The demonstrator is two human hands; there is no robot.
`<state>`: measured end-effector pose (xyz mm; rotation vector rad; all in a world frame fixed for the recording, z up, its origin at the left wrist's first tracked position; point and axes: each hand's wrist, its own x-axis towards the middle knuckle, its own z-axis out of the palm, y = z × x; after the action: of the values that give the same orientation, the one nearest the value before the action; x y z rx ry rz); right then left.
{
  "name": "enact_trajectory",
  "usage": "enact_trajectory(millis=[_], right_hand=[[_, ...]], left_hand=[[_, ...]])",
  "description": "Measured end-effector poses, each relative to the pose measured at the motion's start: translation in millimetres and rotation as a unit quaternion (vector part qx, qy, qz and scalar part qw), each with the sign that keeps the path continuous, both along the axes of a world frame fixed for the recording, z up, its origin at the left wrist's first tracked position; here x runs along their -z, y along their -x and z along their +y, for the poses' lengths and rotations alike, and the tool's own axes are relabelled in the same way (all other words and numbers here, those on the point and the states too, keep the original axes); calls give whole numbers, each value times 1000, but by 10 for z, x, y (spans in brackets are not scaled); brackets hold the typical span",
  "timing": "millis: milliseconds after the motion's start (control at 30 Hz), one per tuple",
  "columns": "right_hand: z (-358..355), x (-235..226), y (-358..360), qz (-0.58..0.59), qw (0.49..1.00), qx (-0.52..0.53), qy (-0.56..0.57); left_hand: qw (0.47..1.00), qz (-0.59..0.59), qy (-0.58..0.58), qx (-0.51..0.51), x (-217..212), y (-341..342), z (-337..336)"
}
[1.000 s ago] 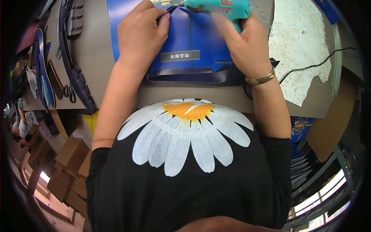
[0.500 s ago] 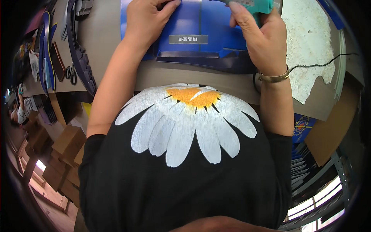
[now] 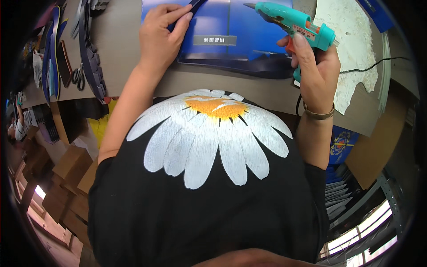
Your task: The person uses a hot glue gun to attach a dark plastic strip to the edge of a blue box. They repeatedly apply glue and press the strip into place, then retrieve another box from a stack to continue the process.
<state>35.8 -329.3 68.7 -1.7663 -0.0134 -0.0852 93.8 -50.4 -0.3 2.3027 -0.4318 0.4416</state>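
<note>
A glossy blue sheet-like piece [image 3: 258,33] with a grey label lies on the table, a dark navy band along its near edge. My left hand [image 3: 164,33] is over its left side, thumb and fingers pinching a narrow dark strip [image 3: 196,5] that runs out of the top of the picture. In my right hand [image 3: 318,71] is a teal hot glue gun [image 3: 296,20], its nozzle pointing left above the blue piece. A glue stick shows through the gun's body, and a finger rests by its orange trigger.
White, glue-spattered sheet [image 3: 356,49] lies right of my right hand, crossed by a black cord [image 3: 378,64]. To the left are dark curved strips [image 3: 91,58], scissors [image 3: 78,78] and a phone-like flat object [image 3: 66,64]. Cardboard boxes [image 3: 71,167] stand below left.
My right hand has drawn the glue gun back toward me and right, bringing it fully into view. My left hand has shifted slightly left and now shows the dark strip lifted in its fingers.
</note>
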Motion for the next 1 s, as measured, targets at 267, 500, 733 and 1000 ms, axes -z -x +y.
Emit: enact_trajectory(millis=[267,500,733,1000], right_hand=[[1,-69,183,39,999,0,34],[25,-35,188,47,998,9,48],[-12,40,202,36,997,11,66],[-28,-92,298,67,996,20,55]], left_hand=[[996,0,-85,27,-160,-109,-14],[987,-62,-93,115,-218,-447,-223],[993,96,2,66,-131,-515,-304],[982,107,152,33,-20,-413,-205]])
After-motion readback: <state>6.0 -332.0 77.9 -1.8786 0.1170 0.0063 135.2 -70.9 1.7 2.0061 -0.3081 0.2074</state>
